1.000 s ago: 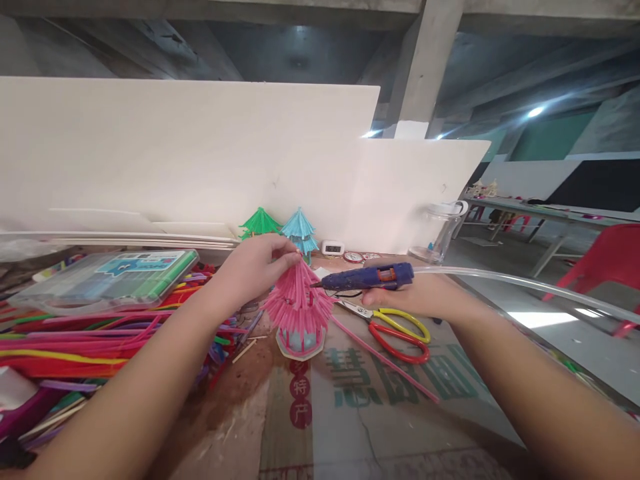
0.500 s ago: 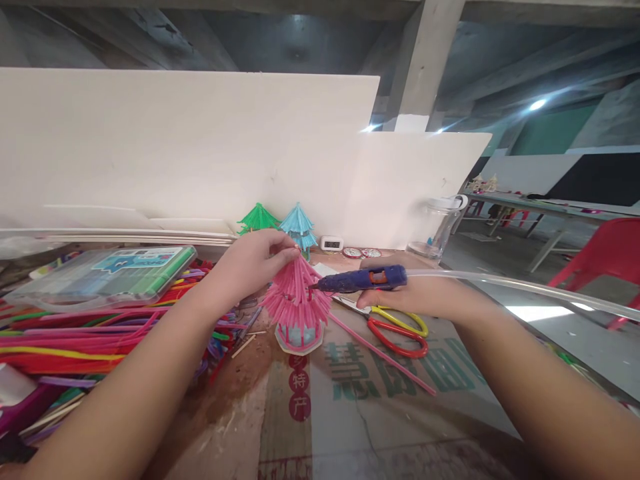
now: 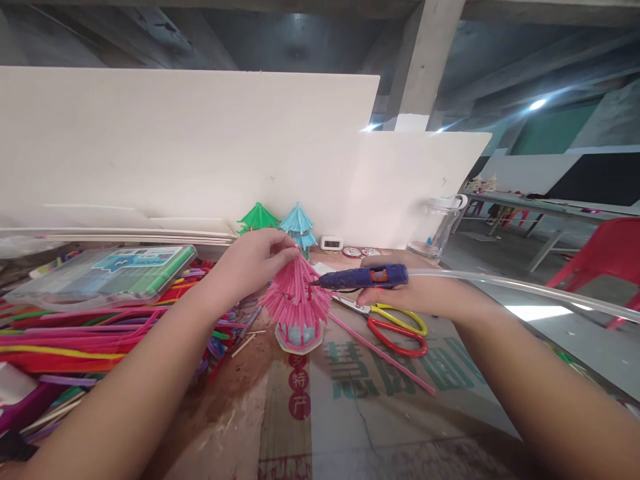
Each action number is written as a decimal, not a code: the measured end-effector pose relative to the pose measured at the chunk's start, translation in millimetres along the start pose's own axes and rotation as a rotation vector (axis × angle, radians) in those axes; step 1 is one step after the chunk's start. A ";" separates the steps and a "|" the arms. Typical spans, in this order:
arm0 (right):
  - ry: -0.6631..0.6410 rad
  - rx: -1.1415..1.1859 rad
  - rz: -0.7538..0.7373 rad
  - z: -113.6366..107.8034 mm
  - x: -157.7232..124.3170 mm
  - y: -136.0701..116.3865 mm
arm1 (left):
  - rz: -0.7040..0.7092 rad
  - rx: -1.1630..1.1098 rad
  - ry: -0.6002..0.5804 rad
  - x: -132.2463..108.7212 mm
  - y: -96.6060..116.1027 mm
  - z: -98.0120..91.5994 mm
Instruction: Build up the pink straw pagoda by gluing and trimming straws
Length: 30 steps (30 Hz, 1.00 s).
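Pink fuzzy-stem tiered pavilion (image 3: pixel 297 307) sits toward the bench's (image 3: pixel 220 427) far edge, left hand (image 3: pixel 257 260) pinching its mostly hidden peak; right hand (image 3: pixel 420 293), partly blocked, grips a dark-blue plastic glue gun (image 3: pixel 350 281), can't tell if nozzle's touching.

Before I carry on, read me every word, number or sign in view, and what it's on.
"特" and "产": red circles on the table covering.
"慧康面": green characters on the same covering; the next is partly hidden.
Top red circle: partly covered by the pink model, not read.
Too small or blurred: label on the plastic case, white clock's display, red-rimmed discs.
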State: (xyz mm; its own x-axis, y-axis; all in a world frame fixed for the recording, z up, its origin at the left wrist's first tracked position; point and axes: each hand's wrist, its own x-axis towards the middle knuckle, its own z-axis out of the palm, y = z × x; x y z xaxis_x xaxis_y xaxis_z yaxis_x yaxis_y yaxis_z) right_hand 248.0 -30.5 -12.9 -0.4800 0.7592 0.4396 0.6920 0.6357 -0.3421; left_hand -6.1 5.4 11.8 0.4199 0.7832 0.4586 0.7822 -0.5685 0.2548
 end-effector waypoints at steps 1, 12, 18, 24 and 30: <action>0.012 -0.018 -0.002 0.0 -0.4 1.1 | 0.000 0.004 0.001 0.0 0.1 -0.1; 0.036 -0.205 -0.021 -2.4 1.5 -13.5 | 0.020 -0.016 0.007 0.6 0.7 0.5; 0.042 -0.167 -0.019 -2.9 0.9 -8.1 | 0.001 -0.032 0.003 -0.8 2.2 -1.1; 0.009 -0.074 -0.010 -4.4 -0.4 -1.0 | -0.005 -0.048 0.003 -1.2 1.8 -1.1; -0.018 -0.101 0.005 -4.4 -1.1 -5.1 | -0.007 -0.055 0.004 -1.3 1.4 -1.1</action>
State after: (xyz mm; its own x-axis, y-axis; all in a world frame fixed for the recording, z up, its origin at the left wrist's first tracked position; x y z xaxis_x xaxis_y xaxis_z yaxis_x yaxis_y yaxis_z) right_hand 247.4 -35.2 -8.0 -0.4857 0.7650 0.4229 0.7445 0.6156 -0.2584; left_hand -6.1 3.3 12.6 0.4126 0.7863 0.4599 0.7588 -0.5760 0.3040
